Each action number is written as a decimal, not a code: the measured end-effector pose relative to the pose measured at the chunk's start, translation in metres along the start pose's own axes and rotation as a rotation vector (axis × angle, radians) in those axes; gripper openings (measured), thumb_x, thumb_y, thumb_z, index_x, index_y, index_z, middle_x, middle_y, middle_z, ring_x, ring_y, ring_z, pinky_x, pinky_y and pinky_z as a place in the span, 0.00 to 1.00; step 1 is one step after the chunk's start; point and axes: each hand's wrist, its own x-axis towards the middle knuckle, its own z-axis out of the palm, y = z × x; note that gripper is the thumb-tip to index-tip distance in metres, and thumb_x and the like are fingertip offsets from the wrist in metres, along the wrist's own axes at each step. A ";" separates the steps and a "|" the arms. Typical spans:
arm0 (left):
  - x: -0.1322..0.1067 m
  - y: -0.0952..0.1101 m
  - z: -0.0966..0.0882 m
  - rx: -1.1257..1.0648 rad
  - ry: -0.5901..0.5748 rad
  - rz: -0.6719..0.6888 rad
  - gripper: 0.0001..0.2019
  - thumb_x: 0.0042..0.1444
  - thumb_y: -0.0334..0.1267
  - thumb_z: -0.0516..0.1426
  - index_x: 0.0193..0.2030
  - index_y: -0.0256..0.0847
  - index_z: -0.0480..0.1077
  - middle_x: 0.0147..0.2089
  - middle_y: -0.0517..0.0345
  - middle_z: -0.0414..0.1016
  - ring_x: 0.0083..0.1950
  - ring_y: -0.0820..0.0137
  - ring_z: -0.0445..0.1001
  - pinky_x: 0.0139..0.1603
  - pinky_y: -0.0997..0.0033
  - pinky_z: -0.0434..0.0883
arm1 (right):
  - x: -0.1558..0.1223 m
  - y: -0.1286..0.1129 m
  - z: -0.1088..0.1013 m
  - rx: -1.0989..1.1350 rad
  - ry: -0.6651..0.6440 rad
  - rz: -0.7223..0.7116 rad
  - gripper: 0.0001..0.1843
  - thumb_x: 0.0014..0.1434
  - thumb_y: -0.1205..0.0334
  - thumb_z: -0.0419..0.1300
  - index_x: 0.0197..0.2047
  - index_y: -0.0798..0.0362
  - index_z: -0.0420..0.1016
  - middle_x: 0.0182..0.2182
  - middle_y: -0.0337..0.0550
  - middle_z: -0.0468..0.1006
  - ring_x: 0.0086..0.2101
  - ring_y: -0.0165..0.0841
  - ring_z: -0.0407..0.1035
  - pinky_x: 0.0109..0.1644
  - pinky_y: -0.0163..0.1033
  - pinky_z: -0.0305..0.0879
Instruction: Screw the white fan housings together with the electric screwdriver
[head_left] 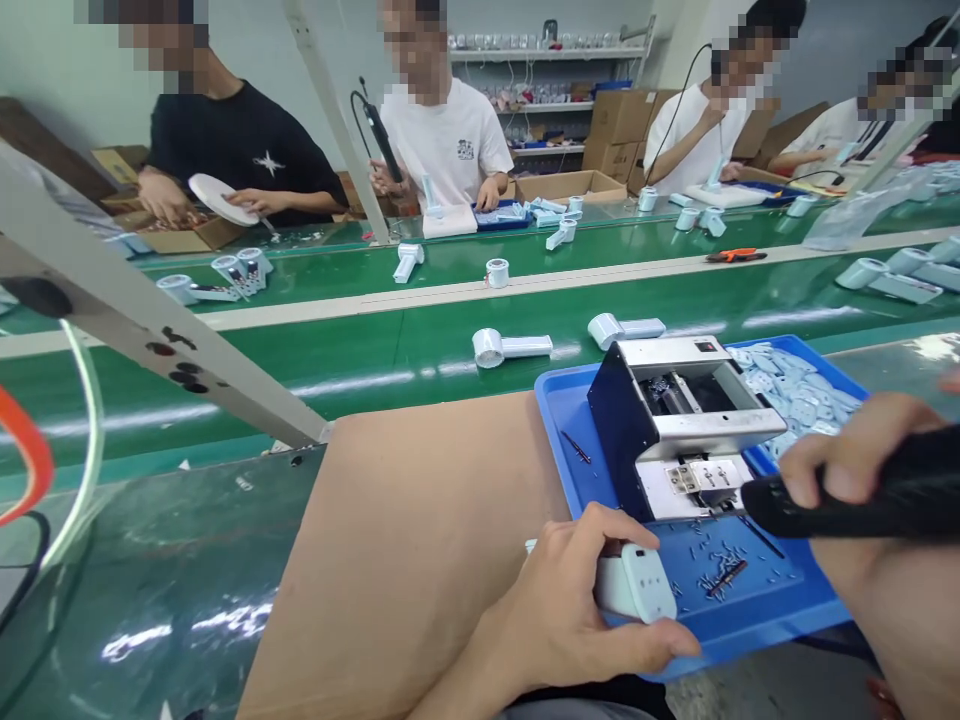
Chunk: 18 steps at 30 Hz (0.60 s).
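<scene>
Left hand (570, 600): wrapped round a pale blue fan housing (634, 583), which sits over the near edge of the tray.
Right hand (847, 465): clamped on a black electric screwdriver (862, 490), tip at the front of the screw feeder (694, 400).
Hands: apart, each closed on its own item.
Tray: blue plastic tray (559, 400) carries the feeder; loose screws (720, 575) lie scattered in front of it.
Far corner: heap of pale blue plastic parts (795, 395).
Counter: brown cardboard sheet (405, 560) under my left wrist.
Beyond: assembled handheld fans (510, 347) on a green conveyor belt (300, 370).
Risk 1: I could pick a screw up crooked if the bit meets the feeder off-axis.
Risk 2: the bit could skid and mark the housing if my grip shifts.
Risk 3: my left hand could knock the loose screws or tip the tray edge.
</scene>
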 end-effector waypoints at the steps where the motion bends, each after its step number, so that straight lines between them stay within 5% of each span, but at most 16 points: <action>1: -0.001 -0.002 -0.001 0.006 -0.004 -0.006 0.49 0.57 0.90 0.60 0.62 0.47 0.79 0.47 0.47 0.84 0.49 0.53 0.80 0.54 0.56 0.75 | 0.001 0.003 0.005 -0.009 -0.036 -0.068 0.24 0.65 0.30 0.84 0.60 0.21 0.88 0.51 0.41 0.66 0.21 0.28 0.59 0.14 0.42 0.61; 3: -0.003 -0.004 -0.002 0.007 -0.019 -0.013 0.48 0.58 0.89 0.60 0.64 0.48 0.79 0.54 0.44 0.85 0.54 0.49 0.80 0.58 0.52 0.76 | 0.001 0.012 0.011 -0.026 -0.091 -0.201 0.24 0.75 0.35 0.79 0.69 0.19 0.83 0.49 0.40 0.71 0.21 0.31 0.66 0.16 0.41 0.65; 6: -0.003 -0.006 -0.002 -0.002 -0.028 -0.009 0.48 0.58 0.89 0.60 0.64 0.49 0.79 0.56 0.43 0.85 0.54 0.49 0.79 0.57 0.50 0.77 | -0.002 0.026 0.012 -0.036 -0.109 -0.256 0.21 0.81 0.44 0.73 0.72 0.30 0.81 0.48 0.40 0.74 0.22 0.32 0.70 0.17 0.40 0.67; 10: -0.004 -0.008 0.000 -0.013 -0.021 -0.004 0.47 0.57 0.89 0.61 0.64 0.51 0.78 0.54 0.45 0.85 0.53 0.49 0.79 0.55 0.51 0.77 | -0.006 0.031 0.008 -0.050 -0.032 -0.181 0.25 0.74 0.42 0.77 0.66 0.39 0.77 0.45 0.40 0.74 0.23 0.35 0.70 0.18 0.40 0.69; 18: -0.005 -0.015 -0.001 -0.023 -0.006 0.039 0.44 0.59 0.88 0.60 0.63 0.52 0.77 0.54 0.46 0.84 0.48 0.53 0.78 0.48 0.59 0.72 | -0.012 0.026 0.008 -0.034 0.003 -0.102 0.26 0.69 0.40 0.79 0.62 0.37 0.77 0.45 0.41 0.75 0.26 0.40 0.73 0.20 0.42 0.71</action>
